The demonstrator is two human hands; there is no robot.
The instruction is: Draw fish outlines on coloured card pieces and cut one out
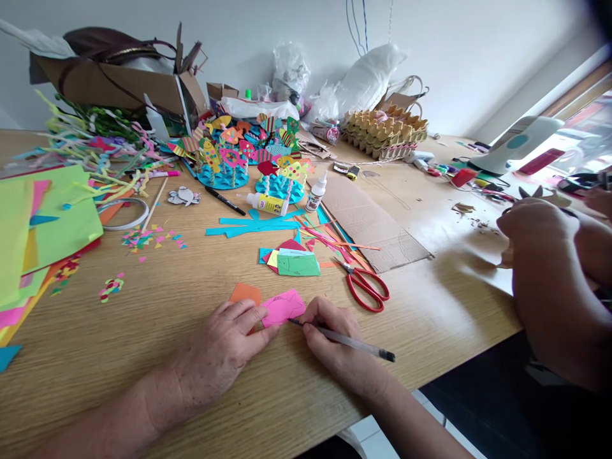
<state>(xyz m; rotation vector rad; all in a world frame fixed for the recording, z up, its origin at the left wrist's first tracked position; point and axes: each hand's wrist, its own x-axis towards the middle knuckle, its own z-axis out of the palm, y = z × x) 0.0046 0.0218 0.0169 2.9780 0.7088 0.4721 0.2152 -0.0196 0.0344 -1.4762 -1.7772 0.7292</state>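
Observation:
A small piece of pink paper (285, 307) with a fish outline drawn on it lies on the wooden table. My left hand (224, 341) holds its left end down with thumb and fingers. Partly beneath those fingers is an orange paper piece (245, 294). In my right hand (335, 341) is a pen (356, 344) with a clear barrel and dark end, its tip touching the pink paper's lower edge. Beyond the pink paper rests a small stack of coloured pieces, a green one (299, 264) with a drawn outline on top. Red-handled scissors (367, 288) lie to the right.
Blue paper strips (253, 224), glue bottles (316, 192) and cardboard (373, 220) lie farther back. Behind them stand decorated paper fish (229, 156) on blue bases. Coloured sheets (57, 210) are at left, egg trays (385, 131) at the back. Another person's arm (545, 268) reaches in at right.

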